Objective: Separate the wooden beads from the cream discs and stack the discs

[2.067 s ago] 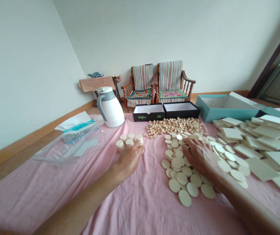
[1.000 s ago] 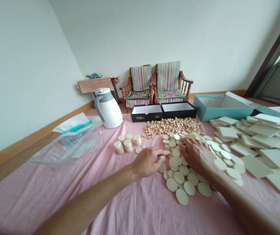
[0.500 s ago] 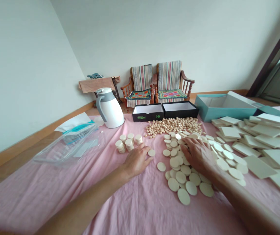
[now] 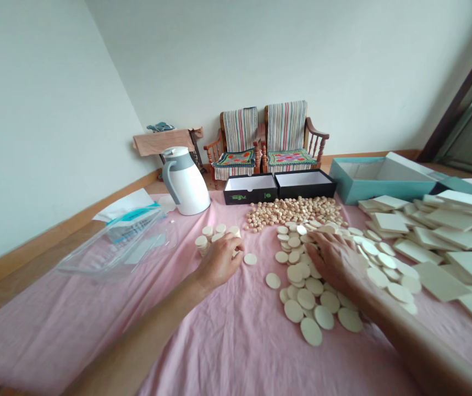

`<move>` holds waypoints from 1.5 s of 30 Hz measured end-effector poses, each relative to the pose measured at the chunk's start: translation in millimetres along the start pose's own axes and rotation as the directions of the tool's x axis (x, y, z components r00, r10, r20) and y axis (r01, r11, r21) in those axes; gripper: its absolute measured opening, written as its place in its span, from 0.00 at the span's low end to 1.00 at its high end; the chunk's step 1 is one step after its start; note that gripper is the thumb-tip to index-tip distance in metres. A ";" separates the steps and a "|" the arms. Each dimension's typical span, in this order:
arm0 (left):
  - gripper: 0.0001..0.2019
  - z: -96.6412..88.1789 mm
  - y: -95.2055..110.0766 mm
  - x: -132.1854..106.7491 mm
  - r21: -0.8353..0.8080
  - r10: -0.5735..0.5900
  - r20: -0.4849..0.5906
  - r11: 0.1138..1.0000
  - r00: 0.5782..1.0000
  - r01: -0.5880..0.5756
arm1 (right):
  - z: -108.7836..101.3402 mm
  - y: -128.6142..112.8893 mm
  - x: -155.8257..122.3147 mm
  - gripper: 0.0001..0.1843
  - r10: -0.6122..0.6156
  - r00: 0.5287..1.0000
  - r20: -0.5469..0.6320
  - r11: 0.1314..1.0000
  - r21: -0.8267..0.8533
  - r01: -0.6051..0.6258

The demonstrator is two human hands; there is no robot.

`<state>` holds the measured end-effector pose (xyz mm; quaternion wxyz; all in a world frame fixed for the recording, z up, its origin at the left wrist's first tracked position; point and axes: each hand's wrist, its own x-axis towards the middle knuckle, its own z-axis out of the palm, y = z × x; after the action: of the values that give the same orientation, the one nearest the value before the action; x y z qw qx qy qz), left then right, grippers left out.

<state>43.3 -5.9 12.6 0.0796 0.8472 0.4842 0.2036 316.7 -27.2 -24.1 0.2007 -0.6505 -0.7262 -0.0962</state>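
Disc stacks (image 4: 208, 231) stand upright, axes vertical, beside left hand (image 4: 218, 260)

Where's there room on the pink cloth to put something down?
Try the near pink cloth, between the left forearm and the pile of round pieces, or left of that forearm, nearer than the clear plastic tray. It's crowded on the right: round pieces under the right hand, then square tiles. Beads crowd behind.

A pink-covered table (image 4: 219, 341) is carrying a white jug (image 4: 191, 192) and open boxes (image 4: 248, 197) along its far edge; beads (image 4: 297, 209) and discs (image 4: 306, 299) are lying centrally, square tiles (image 4: 443, 281) toward the right edge, a clear tray (image 4: 95, 262) toward the left.
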 end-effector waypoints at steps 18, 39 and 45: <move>0.08 2.7 -0.7 -7.8 0.182 -0.067 -0.035 0.981 0.997 0.072 | -1.2 -1.8 -0.1 0.19 0.017 1.000 0.002 1.000 -0.004 -0.017; 0.13 7.6 10.4 -17.2 0.297 -0.032 0.169 0.955 0.985 -0.021 | -2.1 -2.3 -0.9 0.17 0.011 1.000 -0.013 1.000 0.001 -0.011; 0.12 15.5 21.0 -24.0 0.389 -0.118 0.245 0.921 0.962 0.014 | -4.3 -3.7 -0.5 0.18 0.008 1.000 0.006 1.000 -0.001 -0.008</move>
<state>55.7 -36.3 -0.9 -0.0169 0.8489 0.5281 -0.0124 313.8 -29.8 -20.0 0.1988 -0.6536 -0.7242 -0.0939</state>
